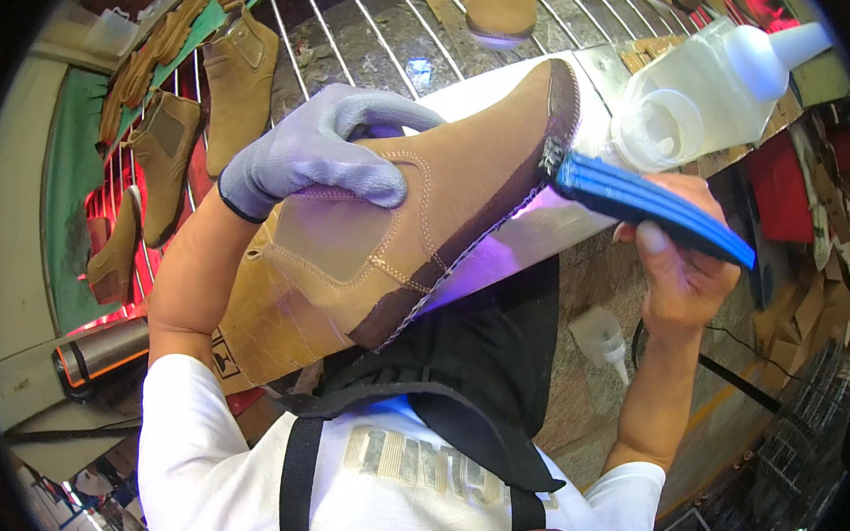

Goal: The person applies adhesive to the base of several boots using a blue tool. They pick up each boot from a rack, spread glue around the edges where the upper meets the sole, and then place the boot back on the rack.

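Observation:
A tan boot upper [470, 161], with stitched seams and a side panel, lies tilted across the middle. Its lower edge carries a dark, wet-looking band. My left hand [320, 152], in a grey glove, grips the boot around its ankle part. Bare, my right hand [683, 262] holds a brush [653, 202] with a blue handle. Its dark bristles touch the band near the toe. Beside the toe, a small clear cup [657, 129] of whitish liquid stands against a translucent bottle [708, 88] with a white nozzle cap.
Several tan boots [236, 88] rest on a metal wire rack [381, 29] at the left and far side. A metal plate [504, 251] lies under the boot. Cardboard [277, 305] sits near my left arm, and a second nozzle bottle [600, 340] lies lower right.

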Motion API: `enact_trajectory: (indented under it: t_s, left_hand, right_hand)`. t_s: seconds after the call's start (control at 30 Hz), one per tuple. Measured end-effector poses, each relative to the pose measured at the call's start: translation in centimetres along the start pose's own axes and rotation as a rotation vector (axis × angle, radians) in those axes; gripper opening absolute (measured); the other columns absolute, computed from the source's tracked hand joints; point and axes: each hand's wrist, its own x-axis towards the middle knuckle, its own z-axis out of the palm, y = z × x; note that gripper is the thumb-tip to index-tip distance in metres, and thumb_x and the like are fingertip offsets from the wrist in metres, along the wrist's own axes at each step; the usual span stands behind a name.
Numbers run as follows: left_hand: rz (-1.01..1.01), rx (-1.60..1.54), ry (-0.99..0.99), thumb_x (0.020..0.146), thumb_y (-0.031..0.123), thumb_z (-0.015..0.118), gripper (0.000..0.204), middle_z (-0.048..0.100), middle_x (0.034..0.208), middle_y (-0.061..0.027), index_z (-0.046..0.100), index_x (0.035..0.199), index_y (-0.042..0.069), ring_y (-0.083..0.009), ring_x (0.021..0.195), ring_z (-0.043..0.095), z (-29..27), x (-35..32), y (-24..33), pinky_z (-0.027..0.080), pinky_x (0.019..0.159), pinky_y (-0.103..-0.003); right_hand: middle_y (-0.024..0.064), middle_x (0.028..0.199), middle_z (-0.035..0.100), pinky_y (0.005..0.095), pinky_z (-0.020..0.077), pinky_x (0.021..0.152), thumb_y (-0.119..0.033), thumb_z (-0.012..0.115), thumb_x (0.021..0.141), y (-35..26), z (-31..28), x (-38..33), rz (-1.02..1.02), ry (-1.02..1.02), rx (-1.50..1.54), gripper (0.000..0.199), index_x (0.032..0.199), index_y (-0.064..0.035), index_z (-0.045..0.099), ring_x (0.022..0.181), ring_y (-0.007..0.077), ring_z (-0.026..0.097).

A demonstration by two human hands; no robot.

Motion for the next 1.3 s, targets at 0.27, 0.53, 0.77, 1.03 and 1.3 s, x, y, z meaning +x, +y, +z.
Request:
enact_trajectory:
  t_s: [0.27,0.53,0.77,1.03,1.3]
  left_hand:
    - [0.038,0.084,-0.021,0.072,0.023,0.089,0.072,0.074,0.104,-0.0087,0.062,0.133,-0.006,-0.0103,0.092,0.067,-0.4,-0.8,0.1,0.055,0.082,-0.027]
    - [0.010,0.062,0.003,0.070,0.023,0.088,0.075,0.073,0.109,-0.0103,0.061,0.133,-0.007,-0.0120,0.096,0.067,-0.6,-2.1,-0.1,0.054,0.086,-0.027]
    - [0.054,0.134,0.023,0.074,0.025,0.086,0.069,0.074,0.106,-0.0089,0.063,0.132,-0.005,-0.0108,0.092,0.068,-1.2,-2.5,-0.8,0.055,0.082,-0.026]
    - [0.113,0.129,0.089,0.072,0.028,0.085,0.070,0.073,0.109,-0.0103,0.064,0.130,-0.005,-0.0139,0.098,0.068,-1.1,-3.2,-1.3,0.054,0.089,-0.029]
    - [0.142,0.070,0.191,0.071,0.032,0.081,0.071,0.071,0.115,-0.0115,0.064,0.129,-0.006,-0.0175,0.105,0.067,-0.9,-3.8,-1.8,0.051,0.096,-0.031]
  right_hand:
    - [0.0119,0.099,0.072,0.0313,0.0562,0.081,-0.003,0.083,0.076,-2.5,-0.1,2.8,0.041,0.051,-0.211,0.029,0.102,-0.0004,0.070,0.088,0.0202,0.070]
    - [0.0117,0.098,0.072,0.0322,0.0546,0.086,0.007,0.078,0.076,-3.9,2.5,2.0,-0.064,0.037,0.022,0.029,0.102,-0.0016,0.067,0.093,0.0233,0.069]
    - [0.0137,0.098,0.071,0.0323,0.0552,0.080,0.005,0.075,0.078,-6.6,4.3,0.3,-0.027,0.046,-0.088,0.025,0.102,-0.0022,0.069,0.088,0.0247,0.069]
    - [0.0202,0.099,0.071,0.0360,0.0567,0.078,-0.010,0.077,0.089,-7.8,5.4,-0.9,-0.097,-0.061,-0.153,0.028,0.112,0.0010,0.065,0.087,0.0285,0.071]
    - [0.0176,0.096,0.071,0.0343,0.0570,0.075,-0.014,0.079,0.088,-9.2,6.9,-1.5,-0.073,-0.096,-0.111,0.028,0.111,-0.0031,0.065,0.084,0.0277,0.071]
